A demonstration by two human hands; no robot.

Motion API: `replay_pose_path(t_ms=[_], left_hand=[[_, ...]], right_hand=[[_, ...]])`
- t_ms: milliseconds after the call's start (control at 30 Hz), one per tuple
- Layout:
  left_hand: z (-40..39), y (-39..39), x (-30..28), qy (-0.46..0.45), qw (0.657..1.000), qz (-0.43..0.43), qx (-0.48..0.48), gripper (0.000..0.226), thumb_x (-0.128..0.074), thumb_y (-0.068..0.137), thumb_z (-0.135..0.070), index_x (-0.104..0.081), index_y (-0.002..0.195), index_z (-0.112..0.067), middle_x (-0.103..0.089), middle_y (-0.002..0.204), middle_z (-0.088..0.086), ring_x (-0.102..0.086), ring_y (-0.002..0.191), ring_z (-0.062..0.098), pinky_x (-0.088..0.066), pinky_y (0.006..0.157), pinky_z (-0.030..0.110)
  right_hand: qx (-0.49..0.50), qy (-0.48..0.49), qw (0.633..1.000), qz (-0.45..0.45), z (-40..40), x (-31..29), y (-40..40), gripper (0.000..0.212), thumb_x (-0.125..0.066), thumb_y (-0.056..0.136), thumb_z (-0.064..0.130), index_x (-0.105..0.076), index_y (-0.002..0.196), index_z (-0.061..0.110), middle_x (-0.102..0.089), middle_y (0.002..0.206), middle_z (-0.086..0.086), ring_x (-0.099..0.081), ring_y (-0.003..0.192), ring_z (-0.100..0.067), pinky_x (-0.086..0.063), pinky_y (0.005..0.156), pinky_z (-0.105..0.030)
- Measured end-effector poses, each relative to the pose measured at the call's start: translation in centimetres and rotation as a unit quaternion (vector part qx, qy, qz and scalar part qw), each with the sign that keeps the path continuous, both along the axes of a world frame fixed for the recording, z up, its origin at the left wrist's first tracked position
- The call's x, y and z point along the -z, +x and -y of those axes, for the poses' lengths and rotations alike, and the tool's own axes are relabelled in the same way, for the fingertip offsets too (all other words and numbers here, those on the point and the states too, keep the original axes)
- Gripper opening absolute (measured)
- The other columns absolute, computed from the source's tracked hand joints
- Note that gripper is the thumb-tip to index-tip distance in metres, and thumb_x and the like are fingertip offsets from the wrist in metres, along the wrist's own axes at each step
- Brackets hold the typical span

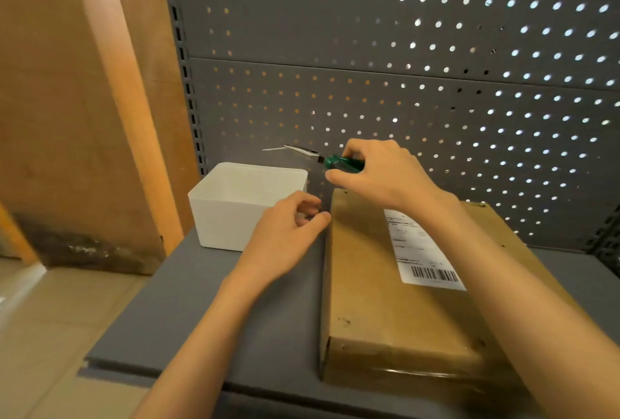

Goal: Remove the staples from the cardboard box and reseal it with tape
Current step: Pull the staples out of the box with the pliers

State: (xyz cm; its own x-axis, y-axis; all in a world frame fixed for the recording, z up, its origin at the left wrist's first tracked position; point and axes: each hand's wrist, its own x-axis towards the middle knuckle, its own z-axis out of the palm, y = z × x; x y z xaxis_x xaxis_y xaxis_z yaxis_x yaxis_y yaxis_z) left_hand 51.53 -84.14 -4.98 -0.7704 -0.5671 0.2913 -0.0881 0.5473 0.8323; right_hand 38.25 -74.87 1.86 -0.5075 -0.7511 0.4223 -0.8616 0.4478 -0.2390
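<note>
On the grey shelf lies the cardboard box, flat. Left of it, over the white bin, green-handled pliers pinch a staple, probably to drop it; the right hand grips them. The left hand, fingers curled, touches the box's edge, apparently steadying it. The box's shipping label is unreadable.

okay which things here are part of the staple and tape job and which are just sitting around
Job: box; pliers gripped by right hand, a staple at their tip; white bin beneath the tip; left hand by the box corner.
Around: shelf; pegboard; label.
</note>
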Motion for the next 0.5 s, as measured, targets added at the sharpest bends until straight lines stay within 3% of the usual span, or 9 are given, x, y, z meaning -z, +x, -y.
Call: replay_pose_path(t_ms=[167,500], left_hand=[[1.4,2.3,-0.2,-0.087,0.994,0.035,-0.052,0.015,-0.058,0.087,-0.031,-0.064,0.098,-0.022,-0.062,0.083,-0.015,-0.058,0.077,0.005,-0.051,0.078,0.033],[1.0,0.7,-1.4,-0.134,0.990,0.030,-0.020,0.013,-0.057,0.087,-0.030,-0.065,0.096,-0.024,-0.066,0.086,-0.012,-0.060,0.082,0.010,-0.051,0.080,0.037]], right_hand=[[-0.011,0.012,0.999,-0.029,2.9,0.1,1.0,0.035,-0.059,0.079,0.047,-0.057,0.095,0.016,-0.052,0.087,-0.001,-0.053,0.081,-0.025,-0.035,0.065,-0.031],[0.026,0.018,0.999,-0.027,1.0,0.4,0.3,0.037,-0.058,0.080,0.050,-0.055,0.098,0.018,-0.046,0.091,0.001,-0.047,0.081,-0.020,-0.033,0.066,-0.030]])
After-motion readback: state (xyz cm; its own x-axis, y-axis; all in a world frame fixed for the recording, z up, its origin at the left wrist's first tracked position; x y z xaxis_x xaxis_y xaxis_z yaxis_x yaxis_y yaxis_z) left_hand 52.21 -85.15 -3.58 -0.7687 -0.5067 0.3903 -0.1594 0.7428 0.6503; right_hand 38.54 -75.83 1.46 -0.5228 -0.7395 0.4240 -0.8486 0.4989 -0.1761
